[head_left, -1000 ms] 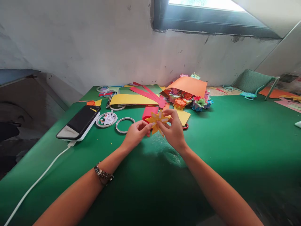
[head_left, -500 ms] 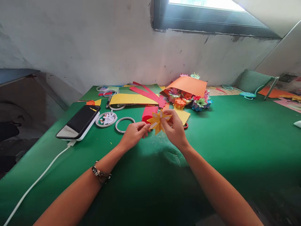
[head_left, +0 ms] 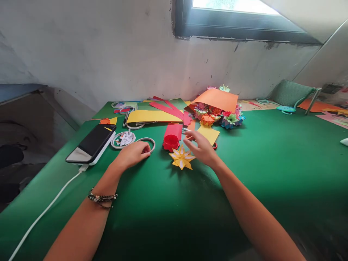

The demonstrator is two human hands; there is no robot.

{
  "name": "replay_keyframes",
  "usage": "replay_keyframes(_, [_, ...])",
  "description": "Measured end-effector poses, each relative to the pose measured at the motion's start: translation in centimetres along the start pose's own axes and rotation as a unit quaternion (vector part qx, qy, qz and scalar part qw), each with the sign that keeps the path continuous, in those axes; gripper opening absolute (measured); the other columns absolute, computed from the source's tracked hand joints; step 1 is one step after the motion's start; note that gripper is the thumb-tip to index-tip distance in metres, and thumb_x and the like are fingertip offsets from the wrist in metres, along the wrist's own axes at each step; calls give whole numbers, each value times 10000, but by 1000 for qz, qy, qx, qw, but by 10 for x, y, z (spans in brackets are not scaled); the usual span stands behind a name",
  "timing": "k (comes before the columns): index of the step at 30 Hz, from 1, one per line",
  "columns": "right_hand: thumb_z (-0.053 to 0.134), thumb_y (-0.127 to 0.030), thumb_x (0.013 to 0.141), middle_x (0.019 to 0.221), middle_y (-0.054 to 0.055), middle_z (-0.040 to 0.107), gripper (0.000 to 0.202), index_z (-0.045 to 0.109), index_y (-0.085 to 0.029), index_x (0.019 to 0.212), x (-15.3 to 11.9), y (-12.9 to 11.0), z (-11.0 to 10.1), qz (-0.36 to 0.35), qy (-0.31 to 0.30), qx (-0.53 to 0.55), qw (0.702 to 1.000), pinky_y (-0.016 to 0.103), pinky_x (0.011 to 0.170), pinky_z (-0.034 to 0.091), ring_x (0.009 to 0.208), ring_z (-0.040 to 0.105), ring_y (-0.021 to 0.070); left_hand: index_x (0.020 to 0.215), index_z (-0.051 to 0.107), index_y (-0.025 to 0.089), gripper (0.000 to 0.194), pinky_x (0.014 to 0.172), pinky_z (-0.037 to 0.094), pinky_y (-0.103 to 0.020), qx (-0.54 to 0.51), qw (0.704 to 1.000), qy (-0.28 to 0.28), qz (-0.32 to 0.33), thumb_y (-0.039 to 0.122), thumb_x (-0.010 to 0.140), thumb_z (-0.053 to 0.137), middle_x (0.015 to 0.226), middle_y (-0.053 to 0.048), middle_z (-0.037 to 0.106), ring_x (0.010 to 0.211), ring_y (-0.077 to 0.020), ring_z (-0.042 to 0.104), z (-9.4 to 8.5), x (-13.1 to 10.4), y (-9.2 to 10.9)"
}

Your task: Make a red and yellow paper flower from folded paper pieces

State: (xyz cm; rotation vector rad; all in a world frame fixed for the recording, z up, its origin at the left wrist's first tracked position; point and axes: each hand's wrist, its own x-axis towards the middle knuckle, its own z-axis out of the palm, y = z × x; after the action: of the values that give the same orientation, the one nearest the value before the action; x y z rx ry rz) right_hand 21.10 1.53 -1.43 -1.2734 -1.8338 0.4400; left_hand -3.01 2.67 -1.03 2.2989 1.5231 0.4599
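Observation:
A yellow paper flower (head_left: 182,158) with pointed petals and pale strips on them rests on the green table (head_left: 174,206). My left hand (head_left: 134,155) is closed at the near edge of a ring-shaped roll of tape (head_left: 153,143), its fingertips partly hidden. To the right of the flower, my right hand (head_left: 201,146) is held with thumb and fingers apart and nothing between them. Its fingertips are close to the metal tips of a tool (head_left: 186,130). Just behind the flower stands a rolled red paper piece (head_left: 171,142).
A phone (head_left: 94,141) on a white charger lies left, beside a tape ring (head_left: 112,142) full of white scraps. Yellow card (head_left: 154,116), red strips (head_left: 165,108) and a yellow sheet (head_left: 208,135) lie behind. Paper flowers (head_left: 231,119) sit under an orange sheet (head_left: 216,98).
The yellow flower has left both hands and now lies on the table. My left hand has moved left to the tape roll; my right hand has opened beside the flower.

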Motion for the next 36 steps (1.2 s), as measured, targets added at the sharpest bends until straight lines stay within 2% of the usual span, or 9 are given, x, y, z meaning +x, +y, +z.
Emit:
replay_keyframes(3, [463, -259, 814, 839, 56, 608, 190, 571, -180, 948, -1, -9, 1, -31, 88, 50, 994, 317, 694, 493, 752, 583, 147, 671, 553, 197, 180, 555, 377, -266, -70, 990, 124, 22, 361, 712, 490, 678, -42, 614, 625, -182, 549, 0, 0, 20])
replay_keyframes(5, [447, -222, 830, 839, 42, 602, 209, 557, -199, 1007, -3, -20, 4, -87, 125, 75, 986, 299, 702, 503, 756, 582, 132, 745, 543, 189, 209, 591, 388, -259, -123, 961, 244, 45, 373, 771, 447, 722, -44, 621, 659, -168, 542, 4, -2, 38])
replay_keyframes(6, [445, -210, 836, 874, 45, 599, 232, 546, -205, 1045, -5, -25, 6, -124, 136, 80, 980, 295, 714, 507, 773, 583, 129, 736, 532, 189, 208, 594, 390, -253, -141, 952, 263, 66, 370, 785, 443, 707, -37, 618, 639, -156, 531, 7, -4, 47])
replay_keyframes(10, [494, -202, 831, 1016, 65, 581, 314, 528, -232, 1141, -12, -42, 15, -232, 126, 40, 964, 305, 789, 504, 908, 574, 150, 706, 512, 197, 196, 594, 403, -228, -212, 944, 206, 146, 322, 823, 416, 631, -2, 616, 574, -125, 533, 22, -13, 72])
replay_keyframes(13, [507, -203, 832, 961, 45, 606, 271, 580, -264, 1086, -15, -44, 16, -229, 142, 40, 962, 309, 792, 509, 919, 581, 157, 771, 528, 197, 172, 603, 417, -228, -230, 942, 191, 152, 309, 825, 409, 630, 2, 630, 599, -130, 559, 28, -14, 76])
replay_keyframes(21, [520, -138, 810, 863, 27, 634, 166, 633, -244, 870, -18, -45, 12, -223, 163, 63, 959, 305, 746, 523, 837, 603, 144, 910, 561, 179, 177, 611, 436, -238, -189, 935, 235, 186, 268, 796, 460, 704, -22, 631, 645, -133, 550, 35, -10, 72])
replay_keyframes(24, [510, -139, 811, 840, 29, 614, 128, 599, -227, 840, -17, -45, 11, -222, 142, 53, 963, 300, 720, 528, 821, 595, 139, 914, 565, 176, 176, 615, 437, -236, -173, 936, 236, 195, 264, 809, 454, 691, -20, 622, 657, -136, 546, 36, -10, 70])
replay_keyframes(31, [511, -125, 795, 815, 20, 544, 79, 539, -199, 801, -8, -39, -4, -195, 4, 100, 976, 268, 667, 521, 758, 542, 110, 829, 590, 151, 182, 611, 430, -252, -77, 941, 228, 239, 254, 831, 440, 674, -45, 611, 652, -151, 527, 35, -7, 65])
replay_keyframes(36, [518, -120, 785, 793, 13, 523, 105, 499, -213, 739, -9, -40, -5, -231, 52, 49, 970, 293, 668, 495, 763, 530, 126, 832, 594, 159, 202, 609, 430, -248, -91, 947, 217, 220, 277, 824, 430, 660, -40, 600, 656, -149, 529, 31, -8, 67])
